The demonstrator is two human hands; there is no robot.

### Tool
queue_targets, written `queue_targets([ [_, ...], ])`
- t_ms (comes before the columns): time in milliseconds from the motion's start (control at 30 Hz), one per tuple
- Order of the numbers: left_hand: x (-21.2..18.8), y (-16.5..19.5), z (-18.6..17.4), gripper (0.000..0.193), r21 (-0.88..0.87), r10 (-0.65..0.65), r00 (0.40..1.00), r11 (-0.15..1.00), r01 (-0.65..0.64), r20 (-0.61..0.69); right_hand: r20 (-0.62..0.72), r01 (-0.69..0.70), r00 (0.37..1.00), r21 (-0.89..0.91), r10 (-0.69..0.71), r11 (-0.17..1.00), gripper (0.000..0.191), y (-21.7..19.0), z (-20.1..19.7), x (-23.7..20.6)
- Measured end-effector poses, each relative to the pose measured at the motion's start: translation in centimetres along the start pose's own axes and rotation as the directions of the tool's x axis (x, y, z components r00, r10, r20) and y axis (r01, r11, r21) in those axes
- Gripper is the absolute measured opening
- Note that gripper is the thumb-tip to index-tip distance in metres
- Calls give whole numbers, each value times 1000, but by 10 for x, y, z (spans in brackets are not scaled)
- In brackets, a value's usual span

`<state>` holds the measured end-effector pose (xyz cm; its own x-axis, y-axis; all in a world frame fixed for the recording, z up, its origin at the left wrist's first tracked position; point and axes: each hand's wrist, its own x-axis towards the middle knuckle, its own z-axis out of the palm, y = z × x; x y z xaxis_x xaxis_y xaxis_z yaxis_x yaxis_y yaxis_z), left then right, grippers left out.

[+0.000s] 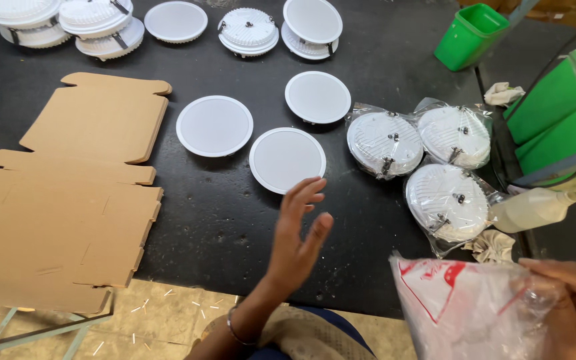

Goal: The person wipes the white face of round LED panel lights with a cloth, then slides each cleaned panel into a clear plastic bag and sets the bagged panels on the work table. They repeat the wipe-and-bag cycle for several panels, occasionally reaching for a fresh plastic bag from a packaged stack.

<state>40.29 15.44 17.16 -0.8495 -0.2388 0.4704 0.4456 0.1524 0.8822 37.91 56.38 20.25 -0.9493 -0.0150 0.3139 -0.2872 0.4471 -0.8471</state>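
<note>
My left hand (296,239) hovers open above the black table's front edge, fingers spread, just below a round white light panel (287,160). It holds nothing. My right hand (571,303) at the lower right grips a clear plastic bag with red print (465,310). Two more white round panels (215,126) (317,97) lie face up nearby. To the right, three panels in clear bags (385,143) (455,135) (447,201) lie back side up.
Flat cardboard box blanks (68,220) cover the table's left part. More white panels (248,31) are stacked along the far edge. A green bin (469,36), green crates (561,113), a plastic bottle (531,209) and crumpled rags (493,247) stand at the right.
</note>
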Motion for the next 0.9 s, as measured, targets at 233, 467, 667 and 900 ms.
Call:
queue_targets([
  [233, -39, 1, 47, 59, 9, 4, 542, 1000, -20, 841, -77, 53, 996, 61, -49, 997, 14, -8, 23, 13],
  [467, -36, -6, 28, 52, 77, -38, 703, 997, -24, 710, -18, 95, 995, 275, -94, 957, 20, -49, 63, 19],
  [667, -35, -15, 19, 50, -116, -242, 804, 927, 357, 544, -41, 169, 986, 180, -164, 969, 18, -66, 86, 22],
  [900, -39, -31, 6, 57, -206, -315, 791, 854, 477, 524, -28, 146, 989, 185, -143, 972, 20, -69, 93, 23],
])
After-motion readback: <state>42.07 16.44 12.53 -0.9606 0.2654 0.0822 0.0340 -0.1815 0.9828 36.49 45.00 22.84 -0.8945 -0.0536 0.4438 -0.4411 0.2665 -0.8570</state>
